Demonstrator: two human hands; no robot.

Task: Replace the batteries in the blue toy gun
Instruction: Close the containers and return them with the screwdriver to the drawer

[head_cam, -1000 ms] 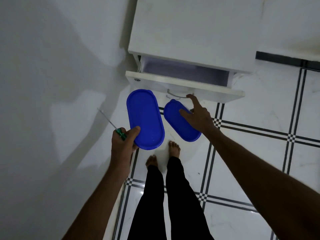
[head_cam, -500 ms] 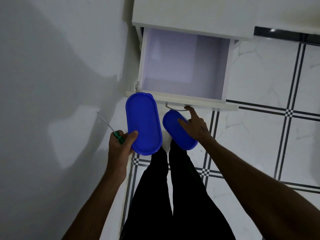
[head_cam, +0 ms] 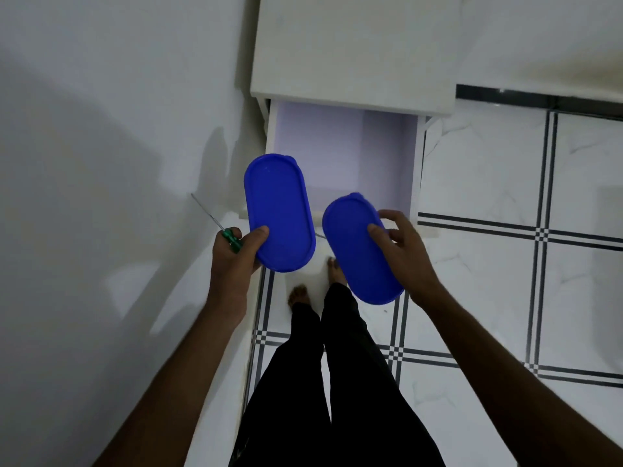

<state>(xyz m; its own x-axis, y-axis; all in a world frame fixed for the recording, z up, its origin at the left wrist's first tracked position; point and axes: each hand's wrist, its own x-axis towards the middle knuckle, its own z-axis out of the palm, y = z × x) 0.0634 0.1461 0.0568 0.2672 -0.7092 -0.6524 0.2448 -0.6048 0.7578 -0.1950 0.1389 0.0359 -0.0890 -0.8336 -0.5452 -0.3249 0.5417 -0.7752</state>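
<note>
- The blue toy gun is not in view. Whether it or the batteries sit inside either container cannot be told.
- Left hand: fingers curled round the near end of the left blue oval container, thumb on its lid. The same hand pinches a green-handled screwdriver against the palm.
- Right hand: grips the right blue oval container along its right edge, thumb on the lid and fingers wrapped over the side.
- Open drawer: lies at 12 o'clock from both hands, pulled out of the white cabinet. The interior that shows holds nothing visible.
- Governing relation: the left container overlaps the near left part of the drawer opening, while the right container hangs just off the drawer front, toward 5 o'clock from the left one. The left hand is therefore judged the nearer to the drawer.
- Left container long axis: runs from about 6 to 12 o'clock, leaning slightly toward 11, far end over the drawer.
- Right container long axis: runs from about 5 to 11 o'clock, far end pointing at the drawer front.
- Screwdriver shaft: points to about 10 o'clock, away from the drawer and toward the white wall.
- Judgement: the coming move depends on carrying each container toward 12 o'clock and down into the drawer, or away to a work surface; the frame does not settle which.
</note>
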